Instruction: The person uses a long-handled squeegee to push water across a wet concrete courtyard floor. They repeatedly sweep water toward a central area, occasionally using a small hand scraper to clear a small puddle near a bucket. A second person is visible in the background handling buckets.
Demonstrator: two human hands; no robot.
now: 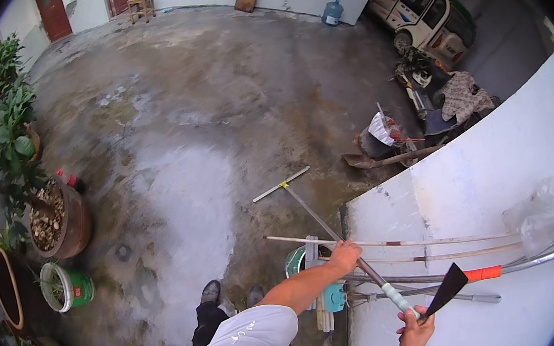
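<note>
A floor squeegee with a long metal pole [312,210] slants across the view. Its head [281,185] is above or on the wet-looking concrete; contact cannot be told. My left hand [345,256] grips the pole near its middle. Lower right, my right hand [415,331] closes around the pole near its pale green grip section [396,295]. Beside the right fingers a black flat blade [446,287] points up to the right; whether that hand also holds it is unclear. Several poles [418,241] lean by the white wall, and a tool's orange grip [483,273] is among them.
Potted plants [59,218] and a green-and-white bucket [67,286] line the left. A shovel [373,160], a dark bucket [375,138] and a small vehicle [423,13] are at right. A water jug [332,13] and a wooden stool [140,6] stand along the far wall.
</note>
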